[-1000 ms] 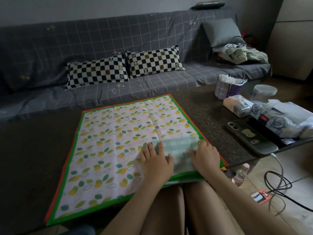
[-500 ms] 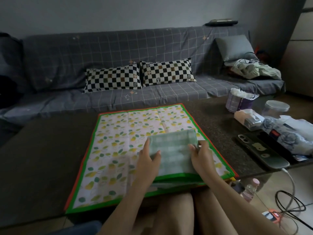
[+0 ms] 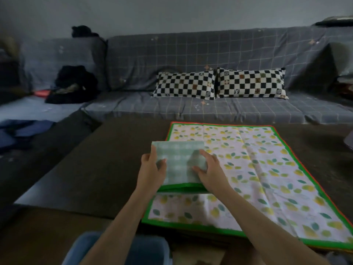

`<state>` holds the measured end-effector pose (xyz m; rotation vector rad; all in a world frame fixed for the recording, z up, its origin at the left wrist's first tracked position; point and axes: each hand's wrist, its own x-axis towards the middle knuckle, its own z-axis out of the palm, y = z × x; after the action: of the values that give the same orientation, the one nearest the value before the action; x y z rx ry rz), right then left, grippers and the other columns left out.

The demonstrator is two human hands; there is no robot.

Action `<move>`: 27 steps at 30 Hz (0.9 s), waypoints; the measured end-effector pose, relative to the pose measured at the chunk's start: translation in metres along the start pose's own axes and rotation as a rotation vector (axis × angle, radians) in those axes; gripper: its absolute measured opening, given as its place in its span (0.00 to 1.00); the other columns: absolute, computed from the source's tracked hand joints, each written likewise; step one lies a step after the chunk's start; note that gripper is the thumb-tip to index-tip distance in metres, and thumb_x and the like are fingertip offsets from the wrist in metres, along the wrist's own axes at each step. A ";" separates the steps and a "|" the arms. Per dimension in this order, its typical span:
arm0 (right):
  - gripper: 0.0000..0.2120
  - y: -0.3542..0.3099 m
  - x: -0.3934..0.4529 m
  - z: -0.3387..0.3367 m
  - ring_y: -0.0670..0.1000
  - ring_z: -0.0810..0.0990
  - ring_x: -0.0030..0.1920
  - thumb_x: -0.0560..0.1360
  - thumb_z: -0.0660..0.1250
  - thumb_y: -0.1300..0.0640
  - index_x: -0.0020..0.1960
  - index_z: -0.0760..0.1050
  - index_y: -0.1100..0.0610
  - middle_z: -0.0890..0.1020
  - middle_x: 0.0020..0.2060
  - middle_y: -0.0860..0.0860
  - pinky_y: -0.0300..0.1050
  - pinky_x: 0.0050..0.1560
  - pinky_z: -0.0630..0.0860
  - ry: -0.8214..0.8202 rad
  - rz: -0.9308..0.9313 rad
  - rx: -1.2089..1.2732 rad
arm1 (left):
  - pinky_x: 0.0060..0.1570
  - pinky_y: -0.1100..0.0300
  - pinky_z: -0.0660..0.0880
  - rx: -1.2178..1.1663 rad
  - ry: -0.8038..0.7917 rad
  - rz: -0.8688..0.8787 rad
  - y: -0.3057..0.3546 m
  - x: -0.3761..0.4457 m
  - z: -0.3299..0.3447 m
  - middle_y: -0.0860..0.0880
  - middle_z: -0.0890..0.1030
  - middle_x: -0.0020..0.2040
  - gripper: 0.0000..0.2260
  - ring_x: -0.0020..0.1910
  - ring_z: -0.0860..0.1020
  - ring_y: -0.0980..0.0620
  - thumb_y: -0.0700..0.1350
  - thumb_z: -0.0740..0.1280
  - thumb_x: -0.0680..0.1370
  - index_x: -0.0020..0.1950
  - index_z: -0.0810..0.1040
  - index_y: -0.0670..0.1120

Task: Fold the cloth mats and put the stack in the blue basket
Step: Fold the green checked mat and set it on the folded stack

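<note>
A folded stack of cloth mats [image 3: 179, 159], green checked on top with a bright green edge, is held above the left part of an unfolded mat. My left hand [image 3: 151, 170] grips its left side, thumb on top. My right hand [image 3: 209, 169] grips its right side with fingers curled over the top. The unfolded mat [image 3: 257, 169], white with yellow and green leaves and a green and orange border, lies flat on the dark table [image 3: 107, 159]. The blue basket [image 3: 152, 249] shows at the bottom edge, below my forearms, partly hidden by them.
A grey checked sofa [image 3: 191, 60] runs behind the table with two black and white chequered pillows [image 3: 186, 84]. Dark clothes [image 3: 74, 83] lie on its left part. Blue fabric [image 3: 21, 131] sits at the far left.
Both hands have lifted the folded stack off the unfolded mat and carried it left. The view has swung left, so the items at the table's right end are out of sight.
</note>
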<state>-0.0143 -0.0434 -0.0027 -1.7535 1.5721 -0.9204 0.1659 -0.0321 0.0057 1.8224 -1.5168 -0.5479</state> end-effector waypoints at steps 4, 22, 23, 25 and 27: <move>0.31 -0.020 0.021 0.047 0.54 0.63 0.70 0.77 0.64 0.51 0.75 0.55 0.54 0.59 0.72 0.54 0.46 0.68 0.63 -0.167 -0.044 -0.066 | 0.39 0.63 0.70 0.142 0.027 -0.101 -0.043 0.016 -0.027 0.46 0.62 0.67 0.32 0.44 0.73 0.56 0.55 0.57 0.81 0.78 0.43 0.52; 0.34 -0.057 0.041 0.164 0.58 0.47 0.75 0.79 0.49 0.41 0.77 0.44 0.59 0.45 0.77 0.56 0.56 0.73 0.45 -0.436 -0.246 -0.650 | 0.71 0.47 0.53 0.549 0.031 -0.315 -0.131 0.021 -0.061 0.41 0.50 0.76 0.32 0.73 0.53 0.41 0.59 0.51 0.79 0.78 0.48 0.43; 0.34 -0.055 0.041 0.165 0.58 0.46 0.75 0.79 0.46 0.39 0.77 0.44 0.58 0.46 0.77 0.57 0.57 0.73 0.42 -0.423 -0.272 -0.717 | 0.73 0.46 0.49 0.561 0.001 -0.297 -0.132 0.021 -0.058 0.41 0.45 0.78 0.33 0.76 0.48 0.40 0.59 0.51 0.80 0.78 0.47 0.44; 0.33 -0.051 0.042 0.167 0.59 0.43 0.76 0.78 0.42 0.37 0.77 0.44 0.53 0.45 0.77 0.57 0.59 0.72 0.36 -0.409 -0.313 -0.798 | 0.73 0.45 0.42 0.606 -0.060 -0.234 -0.136 0.022 -0.052 0.41 0.40 0.78 0.32 0.77 0.40 0.41 0.62 0.49 0.80 0.79 0.44 0.49; 0.33 -0.048 0.042 0.168 0.59 0.40 0.76 0.77 0.41 0.35 0.77 0.43 0.49 0.44 0.77 0.56 0.60 0.71 0.33 -0.409 -0.307 -0.820 | 0.74 0.45 0.40 0.657 -0.106 -0.172 -0.140 0.022 -0.050 0.41 0.39 0.78 0.31 0.76 0.38 0.41 0.64 0.46 0.79 0.78 0.42 0.53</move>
<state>0.1531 -0.0812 -0.0564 -2.5851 1.5172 0.0359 0.3003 -0.0310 -0.0615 2.4679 -1.7561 -0.2314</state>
